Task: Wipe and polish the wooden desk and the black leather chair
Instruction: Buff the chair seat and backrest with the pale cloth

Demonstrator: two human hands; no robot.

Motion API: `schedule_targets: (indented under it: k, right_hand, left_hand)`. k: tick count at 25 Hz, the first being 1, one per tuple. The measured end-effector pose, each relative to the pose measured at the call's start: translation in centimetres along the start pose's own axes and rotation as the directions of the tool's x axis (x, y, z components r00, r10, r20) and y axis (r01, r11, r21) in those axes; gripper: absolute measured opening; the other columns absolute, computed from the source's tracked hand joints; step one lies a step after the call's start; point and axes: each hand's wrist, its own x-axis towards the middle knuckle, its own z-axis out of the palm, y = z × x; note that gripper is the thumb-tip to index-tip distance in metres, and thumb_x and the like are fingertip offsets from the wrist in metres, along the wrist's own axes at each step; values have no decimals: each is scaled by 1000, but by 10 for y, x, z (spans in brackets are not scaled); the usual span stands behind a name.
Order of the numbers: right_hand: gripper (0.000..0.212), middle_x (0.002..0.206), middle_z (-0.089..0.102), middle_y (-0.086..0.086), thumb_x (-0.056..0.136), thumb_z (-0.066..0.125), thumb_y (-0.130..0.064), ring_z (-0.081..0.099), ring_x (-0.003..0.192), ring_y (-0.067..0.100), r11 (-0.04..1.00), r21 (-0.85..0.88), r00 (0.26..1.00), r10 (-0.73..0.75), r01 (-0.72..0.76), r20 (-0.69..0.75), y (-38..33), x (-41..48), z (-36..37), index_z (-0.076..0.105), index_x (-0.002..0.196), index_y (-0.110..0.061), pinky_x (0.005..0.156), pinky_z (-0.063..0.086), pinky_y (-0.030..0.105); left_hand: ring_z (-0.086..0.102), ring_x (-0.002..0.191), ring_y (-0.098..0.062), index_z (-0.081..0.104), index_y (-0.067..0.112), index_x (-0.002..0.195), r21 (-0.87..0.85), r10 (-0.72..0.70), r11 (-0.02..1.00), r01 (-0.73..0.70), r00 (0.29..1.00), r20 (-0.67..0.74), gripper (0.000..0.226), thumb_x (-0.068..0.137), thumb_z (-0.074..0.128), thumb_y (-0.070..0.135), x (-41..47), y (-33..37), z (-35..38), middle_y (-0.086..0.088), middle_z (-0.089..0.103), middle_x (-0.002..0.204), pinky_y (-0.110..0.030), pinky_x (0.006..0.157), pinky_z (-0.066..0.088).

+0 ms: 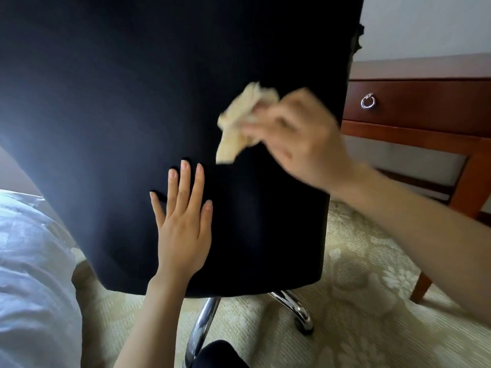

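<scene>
Two hands at the black chair back (132,102), which fills the view between a white bed (32,261) and the wooden worktop (425,107), over pale patterned carpet (358,288). Flat on the smooth dark panel lies the left hand (183,235), grip apart; the right hand (300,139), blurred, has its grip clamped on a crumpled cream cloth (239,123).
</scene>
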Motion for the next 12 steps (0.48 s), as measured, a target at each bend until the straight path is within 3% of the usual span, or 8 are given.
schedule_targets:
  k: [3,6,12]
  right_hand:
    - [17,101,70,2,93,62,-9,57,78,24,980,154,952,-166,129,257,-46,-69,11,74,103,-16,68,48,36]
    - [15,114,67,-4,91,62,-8,51,90,16,941,311,829,-276,131,487,-77,-149,11,72,99,-16,75,45,29]
    - [15,112,63,-15,84,69,-15,49,92,8,895,437,637,-390,92,665,-90,-225,-8,69,95,-26,78,44,22]
  left_hand:
    - [-21,142,1,-7,33,148,23,5,1000,-6,1000,21,53,100,13,38,1,-1,-2,30,-23,150,-46,116,-7]
    - [-22,141,1,-9,35,148,47,4,999,-6,999,45,53,100,12,39,0,-1,-6,30,-25,149,-44,116,-7]
    - [-27,139,2,-12,36,146,32,-13,999,11,998,64,53,99,11,42,0,3,-8,32,-29,146,-42,115,-12]
